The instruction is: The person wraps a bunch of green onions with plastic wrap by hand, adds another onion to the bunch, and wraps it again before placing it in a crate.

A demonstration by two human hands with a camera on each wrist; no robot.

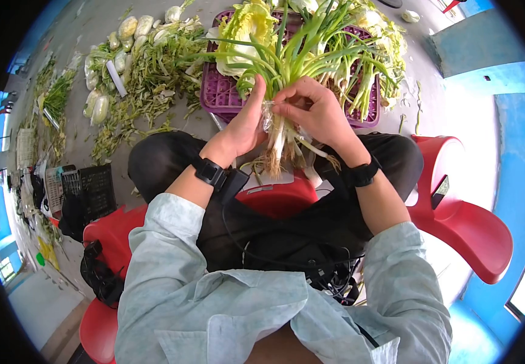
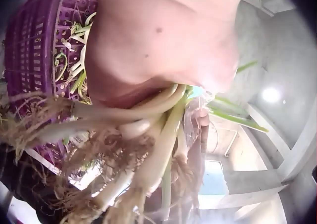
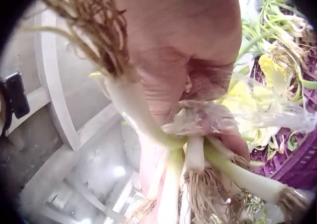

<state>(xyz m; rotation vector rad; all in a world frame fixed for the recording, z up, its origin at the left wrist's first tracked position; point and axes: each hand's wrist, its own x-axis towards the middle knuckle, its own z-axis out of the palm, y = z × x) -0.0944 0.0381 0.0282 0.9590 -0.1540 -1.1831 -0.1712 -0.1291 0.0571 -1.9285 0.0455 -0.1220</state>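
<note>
L hand [image 1: 245,123] curled, grip round scallion bunch [image 1: 288,70]; R hand [image 1: 316,110] pinching plastic wrap [image 1: 267,115].

The scallion bunch [image 1: 281,130] is held above the lap, left hand [image 1: 247,121] on its left, right hand [image 1: 317,112] on its right. Just ahead stands the crate [image 1: 217,91], leafy greens [image 1: 247,27] piled on it. Left of the crate, trimmings [image 1: 147,73] spread across the floor.
</note>
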